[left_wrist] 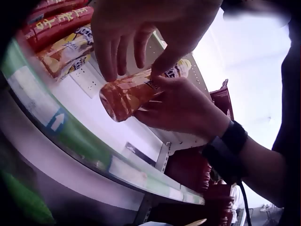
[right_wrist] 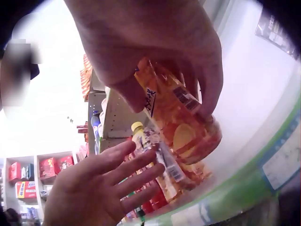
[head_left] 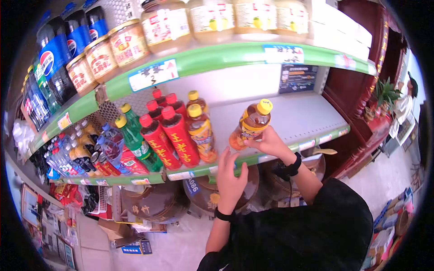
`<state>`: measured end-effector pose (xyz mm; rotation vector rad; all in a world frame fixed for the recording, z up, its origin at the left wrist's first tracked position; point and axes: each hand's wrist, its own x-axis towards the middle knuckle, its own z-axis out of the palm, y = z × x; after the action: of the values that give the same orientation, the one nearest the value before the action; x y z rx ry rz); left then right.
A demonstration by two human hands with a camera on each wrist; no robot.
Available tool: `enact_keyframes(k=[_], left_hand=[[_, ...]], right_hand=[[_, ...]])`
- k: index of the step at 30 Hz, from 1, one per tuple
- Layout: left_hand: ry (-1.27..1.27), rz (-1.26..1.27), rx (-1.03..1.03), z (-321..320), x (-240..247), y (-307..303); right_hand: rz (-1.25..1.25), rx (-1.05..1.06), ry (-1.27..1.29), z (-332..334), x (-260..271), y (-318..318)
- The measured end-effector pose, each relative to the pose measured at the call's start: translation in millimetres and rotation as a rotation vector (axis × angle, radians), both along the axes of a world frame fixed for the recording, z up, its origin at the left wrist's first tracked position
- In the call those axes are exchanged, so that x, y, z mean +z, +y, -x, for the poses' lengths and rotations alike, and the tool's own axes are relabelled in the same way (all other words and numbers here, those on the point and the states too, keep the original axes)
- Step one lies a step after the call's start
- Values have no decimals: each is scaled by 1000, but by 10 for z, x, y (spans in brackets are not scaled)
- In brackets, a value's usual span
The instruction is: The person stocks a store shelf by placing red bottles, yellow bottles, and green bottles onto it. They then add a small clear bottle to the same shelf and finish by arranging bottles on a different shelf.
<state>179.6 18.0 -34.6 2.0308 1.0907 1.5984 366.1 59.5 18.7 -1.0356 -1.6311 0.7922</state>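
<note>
Amber liquid fills a clear plastic bottle with a yellow cap and an orange-and-yellow label (head_left: 251, 125), held near the centre of the frame at the front of a pale perforated metal shelf (head_left: 294, 115); it tilts, its cap toward the upper right. The right hand (head_left: 271, 144) is clamped round the bottle, thumb on one side and fingers on the other. Below and to the left of its base, the left hand (head_left: 231, 183) is held up with its fingers apart, near the bottle and gripping nothing. Whether the base touches the shelf, I cannot tell. A black band (head_left: 223, 215) circles the left wrist. To the left on the same shelf stand two similar yellow-capped bottles (head_left: 202, 135), one behind the other, beside a group of red bottles with yellow lettering (head_left: 181, 137) and green plastic bottles (head_left: 138, 142). Across the top, a green-edged upper shelf (head_left: 217, 56) carries glass jars with pale labels (head_left: 165, 27); large dark bottles with blue labels (head_left: 49, 58) fill the upper left. Rounded brown vessels (head_left: 153, 201) sit beneath the lower shelf edge.
</note>
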Motion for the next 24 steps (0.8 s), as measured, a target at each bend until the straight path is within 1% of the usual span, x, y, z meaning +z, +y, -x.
enact_keyframes(k=[2, 5, 6, 9, 12, 15, 16, 19, 20, 22, 24], left_hand=[[9, -7, 6, 13, -17, 106], [28, 23, -10, -29, -54, 160], [-13, 70, -21, -64, -72, 165], [30, -24, 64, -129, -132, 211], [76, -74, 135, -147, -108, 210], [83, -45, 148, -114, -132, 207], [81, -41, 151, -101, -156, 201], [76, -20, 157, -132, -224, 192], [83, -5, 155, -134, -235, 174], [101, 12, 146, -151, -233, 141], [122, 11, 137, -171, -205, 122]], right_hand=[[76, 1, -78, 46, 19, 151], [134, 81, -122, 64, -23, 280], [151, 94, -116, 62, -38, 314], [147, 113, -156, 43, -37, 378], [237, 100, -299, 70, 118, 339], [162, 300, -403, -66, 308, 325], [226, 316, -494, -182, 310, 408], [225, 341, -516, -544, 130, 1065], [214, 396, -466, -563, 105, 1319], [195, 502, -362, -466, 89, 1706], [101, 666, -349, -229, 112, 1765]])
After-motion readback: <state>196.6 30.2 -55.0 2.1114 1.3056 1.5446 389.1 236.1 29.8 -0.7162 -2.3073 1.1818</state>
